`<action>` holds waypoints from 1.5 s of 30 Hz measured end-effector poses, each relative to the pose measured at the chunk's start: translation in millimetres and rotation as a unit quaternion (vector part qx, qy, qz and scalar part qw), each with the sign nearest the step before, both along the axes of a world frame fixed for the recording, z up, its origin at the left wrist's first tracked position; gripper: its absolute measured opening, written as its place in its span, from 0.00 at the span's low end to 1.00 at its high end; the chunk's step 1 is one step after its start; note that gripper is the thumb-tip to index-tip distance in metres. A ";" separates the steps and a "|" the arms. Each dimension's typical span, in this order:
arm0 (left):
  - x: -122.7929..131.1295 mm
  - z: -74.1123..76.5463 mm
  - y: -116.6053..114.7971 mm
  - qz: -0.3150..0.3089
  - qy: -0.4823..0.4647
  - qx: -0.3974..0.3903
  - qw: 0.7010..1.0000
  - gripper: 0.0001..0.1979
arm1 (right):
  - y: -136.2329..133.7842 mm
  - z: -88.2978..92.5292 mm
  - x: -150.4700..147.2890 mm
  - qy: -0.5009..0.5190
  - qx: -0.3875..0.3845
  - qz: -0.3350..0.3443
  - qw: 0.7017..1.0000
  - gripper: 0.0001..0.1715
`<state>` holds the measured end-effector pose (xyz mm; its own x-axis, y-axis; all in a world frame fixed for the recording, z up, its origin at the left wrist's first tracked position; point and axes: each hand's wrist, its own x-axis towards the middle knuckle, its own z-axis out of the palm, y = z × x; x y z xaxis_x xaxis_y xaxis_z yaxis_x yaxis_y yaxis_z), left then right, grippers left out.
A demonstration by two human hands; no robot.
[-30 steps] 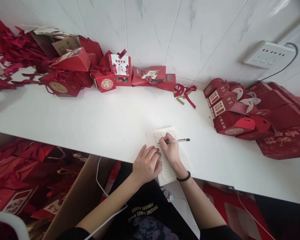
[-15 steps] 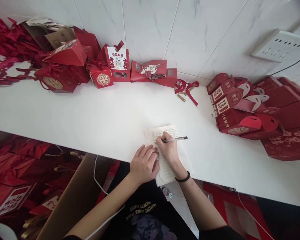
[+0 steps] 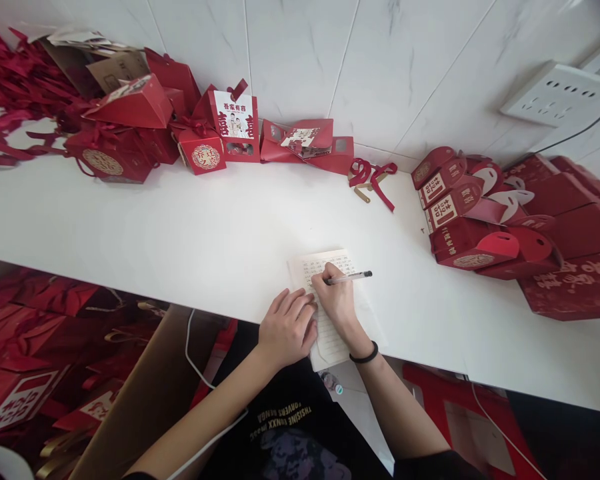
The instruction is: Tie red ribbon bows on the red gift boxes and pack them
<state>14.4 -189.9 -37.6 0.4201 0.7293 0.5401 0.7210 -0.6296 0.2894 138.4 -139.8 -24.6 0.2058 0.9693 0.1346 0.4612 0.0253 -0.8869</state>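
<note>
A lined notebook [image 3: 330, 348] lies at the front edge of the white table [image 3: 190, 233], with rows of handwriting near its top. My right hand [image 3: 336, 293] is closed round a pen [image 3: 353, 277] with a clear barrel and a dark cap end pointing right. Its tip is hidden behind my fingers, over the written lines. My left hand [image 3: 289, 327] lies flat on the notebook's left edge, fingers stretched out, close beside my right hand. A black band [image 3: 365, 353] circles my right wrist.
Red gift boxes [image 3: 115, 157] and a heap of red ribbon [image 3: 25, 80] line the back left. More red boxes [image 3: 473, 247] stand at the right, below a wall socket [image 3: 560, 93]. A loose ribbon [image 3: 375, 180] lies near the wall. A cardboard box of red bags [image 3: 35, 340] is below left.
Both hands and the pen stay in nearly the same place on the notebook. The view has shifted very slightly.
</note>
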 end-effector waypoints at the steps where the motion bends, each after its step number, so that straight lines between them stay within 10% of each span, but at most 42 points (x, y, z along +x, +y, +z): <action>1: -0.1 -0.1 0.0 0.000 0.000 0.000 1.000 0.10 | -0.3 0.6 0.0 0.005 0.003 -0.002 1.000 0.13; 28: -0.7 0.4 3.4 -0.003 -0.004 0.012 1.000 0.10 | -1.7 11.3 4.7 0.158 0.044 -0.089 0.982 0.14; 36: -10.8 -0.4 3.4 -0.029 -0.027 0.046 0.998 0.10 | -35.3 19.6 87.1 0.189 0.142 -0.268 0.934 0.16; 45: -12.5 -9.7 7.7 -0.107 -0.025 0.159 0.981 0.11 | -61.2 6.2 148.5 0.160 0.011 -0.355 0.921 0.14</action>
<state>1.9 -182.2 -47.3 0.5124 0.4191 0.7496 0.5530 -0.8288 0.0854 286.9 -201.0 -18.4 0.8197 0.5722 -0.0248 0.0834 -0.1621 -0.9832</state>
